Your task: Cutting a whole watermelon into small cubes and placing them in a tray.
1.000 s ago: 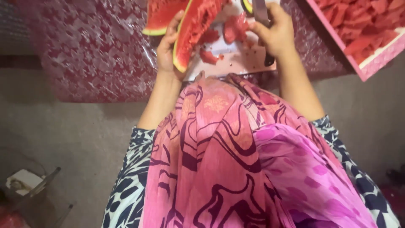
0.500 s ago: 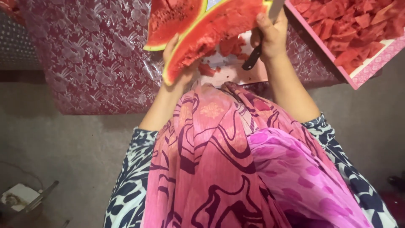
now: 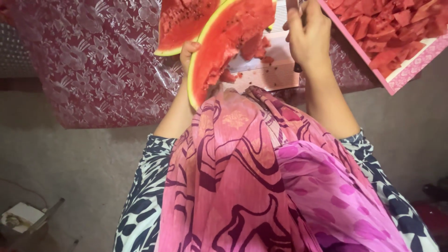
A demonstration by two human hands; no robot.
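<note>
My left hand grips a long watermelon slice by its green rind, with the red flesh facing the camera, over a pale cutting board. My right hand is closed around a dark-handled knife just right of the slice; the blade is mostly out of view at the top edge. Loose red pieces lie on the board. A second watermelon wedge lies behind the slice on the left.
A pink tray of cut watermelon chunks stands at the upper right. A dark red floral plastic cloth covers the table. Grey floor lies below, with a small box and a stick at the lower left.
The slice in my left hand has tilted more upright and shifted slightly right. My right hand with the knife has moved up, and the handle now points down behind the palm.
</note>
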